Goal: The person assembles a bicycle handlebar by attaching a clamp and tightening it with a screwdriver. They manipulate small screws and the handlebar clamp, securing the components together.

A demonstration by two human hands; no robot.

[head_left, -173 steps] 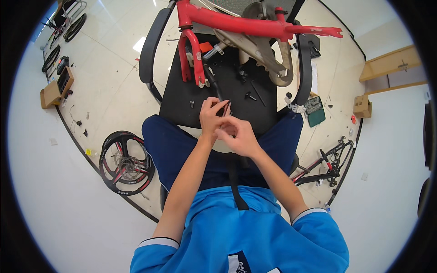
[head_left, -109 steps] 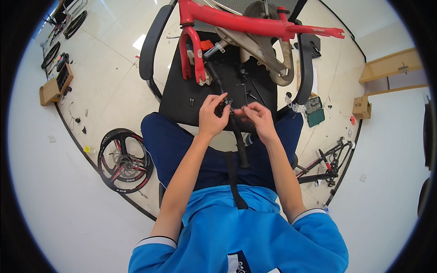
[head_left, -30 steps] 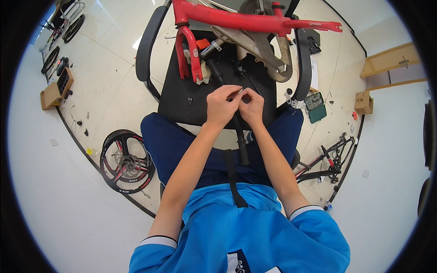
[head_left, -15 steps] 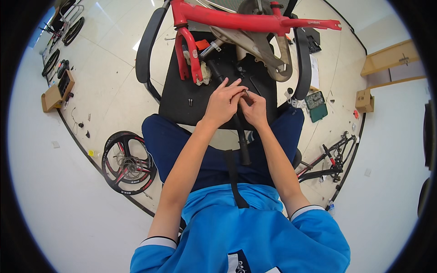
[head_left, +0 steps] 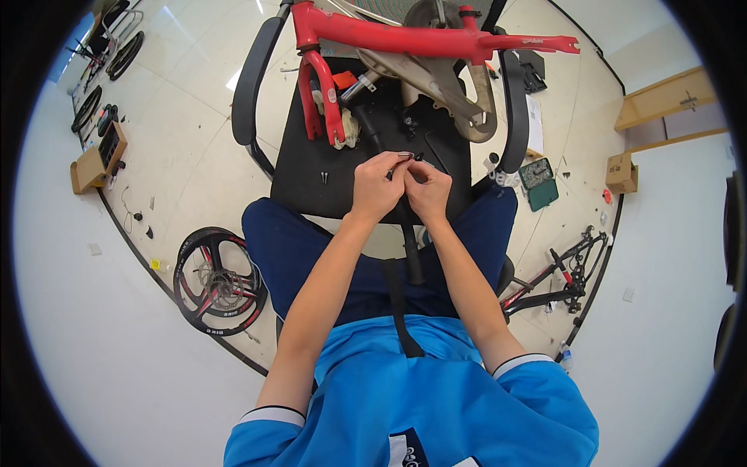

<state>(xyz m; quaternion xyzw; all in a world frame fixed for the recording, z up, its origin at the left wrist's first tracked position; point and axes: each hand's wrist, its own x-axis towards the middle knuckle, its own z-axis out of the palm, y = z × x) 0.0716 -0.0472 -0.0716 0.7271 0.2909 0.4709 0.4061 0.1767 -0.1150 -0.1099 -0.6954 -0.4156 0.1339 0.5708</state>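
Glossy pale floor surrounds the matte black tabletop (head_left: 311, 175) carrying a red tubular bike frame (head_left: 405, 35). Above its near edge, my left hand (head_left: 377, 187) and right hand (head_left: 426, 191) touch, fingers pinched shut on a small dark metal part (head_left: 410, 156), possibly a bolt.

Glossy pale floor (head_left: 194, 132), white wall (head_left: 101, 373), wooden shelf (head_left: 661, 101).

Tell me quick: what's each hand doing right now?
Left hand: closed, fingertips pinching a small dark part.
Right hand: closed, fingertips on the same small part.
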